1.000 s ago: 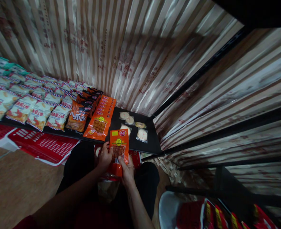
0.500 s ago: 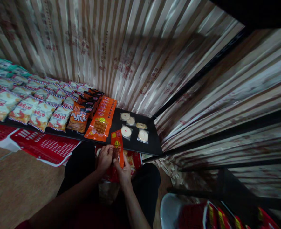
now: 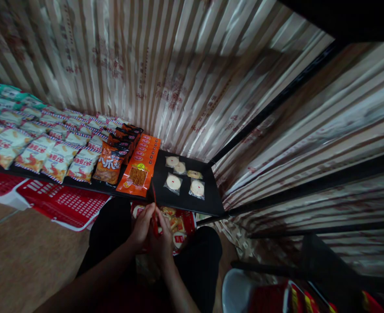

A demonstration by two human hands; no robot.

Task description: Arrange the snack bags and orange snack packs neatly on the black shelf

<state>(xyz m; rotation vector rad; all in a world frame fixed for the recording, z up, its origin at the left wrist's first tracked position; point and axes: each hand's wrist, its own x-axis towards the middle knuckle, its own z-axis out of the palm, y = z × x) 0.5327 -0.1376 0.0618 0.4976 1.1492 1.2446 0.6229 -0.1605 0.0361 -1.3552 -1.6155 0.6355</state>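
An orange snack packet stands edge-on between my two hands, just in front of the black shelf. My left hand grips it from the left, and my right hand holds it from the right, fingers closed. Below the hands, a red bag with wrapped crackers showing rests between my knees. On the shelf lie several round wrapped crackers. Left of them are flat orange packets, then brown-orange snack bags.
Rows of white snack bags and green bags fill the shelf's left. Red baskets sit beneath it. Black metal bars and a striped curtain stand behind and right. A white tub is at lower right.
The orange packet in my hands has turned from face-up to edge-on. My hands have come closer together, and more of the red bag's crackers show.
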